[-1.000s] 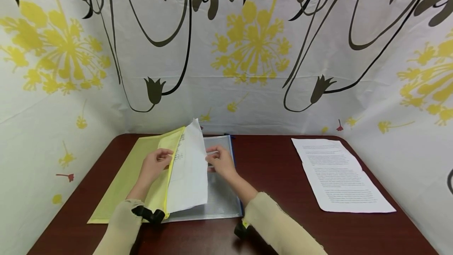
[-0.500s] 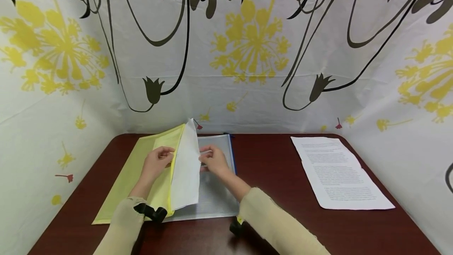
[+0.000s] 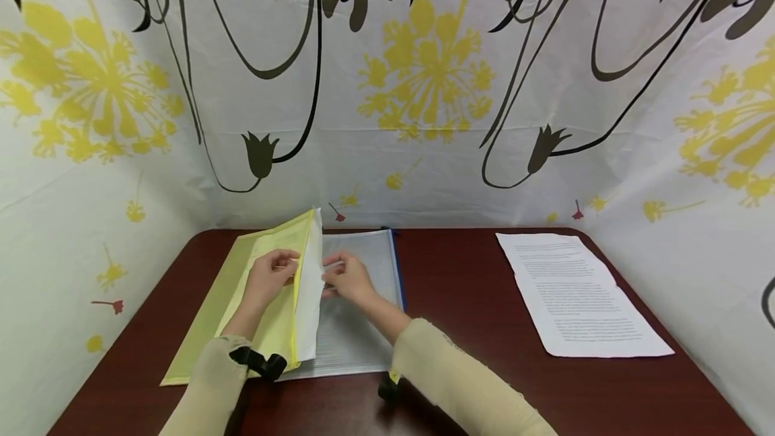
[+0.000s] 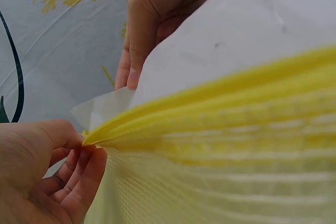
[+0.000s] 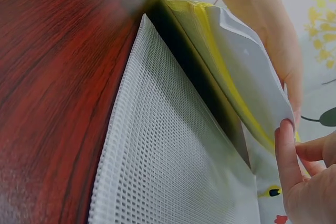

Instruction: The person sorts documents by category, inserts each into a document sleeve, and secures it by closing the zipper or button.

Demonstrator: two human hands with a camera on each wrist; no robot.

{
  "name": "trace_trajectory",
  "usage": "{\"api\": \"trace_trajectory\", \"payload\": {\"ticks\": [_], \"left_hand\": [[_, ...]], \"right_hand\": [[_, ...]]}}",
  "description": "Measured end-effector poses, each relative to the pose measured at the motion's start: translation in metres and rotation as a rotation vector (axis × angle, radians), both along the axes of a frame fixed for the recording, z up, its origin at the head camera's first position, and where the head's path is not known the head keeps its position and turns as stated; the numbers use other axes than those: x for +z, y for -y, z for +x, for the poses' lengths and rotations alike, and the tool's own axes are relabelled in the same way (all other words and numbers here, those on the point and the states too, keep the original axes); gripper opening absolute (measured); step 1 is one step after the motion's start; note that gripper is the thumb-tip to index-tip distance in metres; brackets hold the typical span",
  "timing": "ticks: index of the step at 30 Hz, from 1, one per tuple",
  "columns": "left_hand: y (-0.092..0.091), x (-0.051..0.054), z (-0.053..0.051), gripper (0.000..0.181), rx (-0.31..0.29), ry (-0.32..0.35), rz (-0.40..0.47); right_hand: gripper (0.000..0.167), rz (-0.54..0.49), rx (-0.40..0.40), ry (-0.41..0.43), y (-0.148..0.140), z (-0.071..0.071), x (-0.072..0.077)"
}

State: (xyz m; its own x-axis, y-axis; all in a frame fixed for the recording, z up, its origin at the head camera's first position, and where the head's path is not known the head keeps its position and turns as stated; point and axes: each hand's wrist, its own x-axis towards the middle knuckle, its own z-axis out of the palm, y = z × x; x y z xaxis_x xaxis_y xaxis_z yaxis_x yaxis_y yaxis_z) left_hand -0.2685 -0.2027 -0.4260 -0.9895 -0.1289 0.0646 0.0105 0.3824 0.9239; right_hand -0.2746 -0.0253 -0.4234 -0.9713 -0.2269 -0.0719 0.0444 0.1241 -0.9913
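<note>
My left hand (image 3: 268, 279) pinches the edge of a yellow mesh folder (image 3: 212, 328), whose right side is lifted off the table. In the left wrist view the left hand (image 4: 58, 171) grips the folder's yellow zipper edge (image 4: 210, 90) between thumb and fingers. White paper (image 3: 310, 295) stands mostly inside the folder, a strip of it showing past the edge. My right hand (image 3: 351, 279) pinches the paper's outer edge; in the right wrist view the right hand (image 5: 310, 174) has its fingers on the paper (image 5: 252, 61). Beneath lies a grey mesh folder (image 3: 363, 335) with a blue edge.
A printed white sheet (image 3: 581, 295) lies at the right of the dark red table (image 3: 460, 328). Patterned cloth (image 3: 387, 180) hangs behind the table and at both sides.
The right hand has moved left with the paper, and more of the paper is now within the yellow folder. The left hand keeps its pinch on the folder edge.
</note>
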Motion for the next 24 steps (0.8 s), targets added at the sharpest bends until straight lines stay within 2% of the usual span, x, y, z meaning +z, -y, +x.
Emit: {"api": "trace_trajectory", "payload": {"ticks": [6,13,20,24], "left_hand": [[-0.004,0.001,0.002,0.029,-0.006,0.004,-0.006],[-0.004,0.002,-0.001,0.029,-0.022,-0.023,-0.037],[-0.008,0.003,0.000,0.029,-0.050,-0.016,-0.006],[-0.008,0.004,0.003,0.029,-0.049,-0.009,0.000]], "right_hand": [[0.022,0.044,0.019,-0.008,0.006,0.000,-0.002],[0.021,0.064,0.028,-0.022,0.013,-0.002,0.000],[0.024,0.088,0.052,-0.018,0.020,0.001,0.000],[0.023,0.135,0.066,-0.055,0.028,0.003,0.000]]}}
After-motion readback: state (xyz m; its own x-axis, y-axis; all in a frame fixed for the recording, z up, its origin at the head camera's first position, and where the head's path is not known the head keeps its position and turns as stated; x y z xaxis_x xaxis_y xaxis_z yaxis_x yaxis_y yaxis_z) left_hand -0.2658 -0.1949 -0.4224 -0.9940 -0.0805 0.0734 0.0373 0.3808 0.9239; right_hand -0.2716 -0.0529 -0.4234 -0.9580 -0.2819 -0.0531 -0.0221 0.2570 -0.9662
